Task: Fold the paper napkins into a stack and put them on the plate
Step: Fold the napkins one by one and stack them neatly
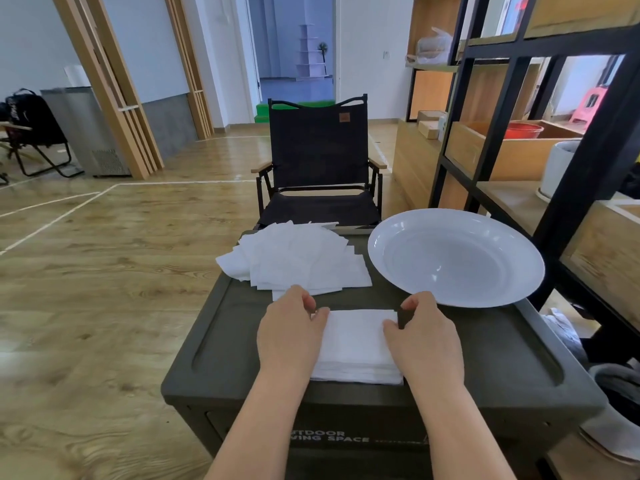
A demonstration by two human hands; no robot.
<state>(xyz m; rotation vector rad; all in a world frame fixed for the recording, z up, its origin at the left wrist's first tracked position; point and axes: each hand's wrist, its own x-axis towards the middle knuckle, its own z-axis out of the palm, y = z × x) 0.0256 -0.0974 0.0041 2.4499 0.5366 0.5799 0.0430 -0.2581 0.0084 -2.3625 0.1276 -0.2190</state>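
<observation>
A neat stack of folded white napkins (356, 344) lies near the front of the dark box lid (491, 355). My left hand (289, 332) holds its left side, thumb on top and fingers curled at the far corner. My right hand (424, 332) grips the right side the same way. Behind the stack, a loose heap of unfolded white napkins (294, 259) spreads across the lid's far left. A large white plate (457, 256) sits at the far right of the lid, holding nothing.
The lid belongs to a dark storage box (346, 438) on a wooden floor. A black folding chair (317, 161) stands right behind it. A black-framed shelf unit (512, 109) rises close on the right, just past the plate.
</observation>
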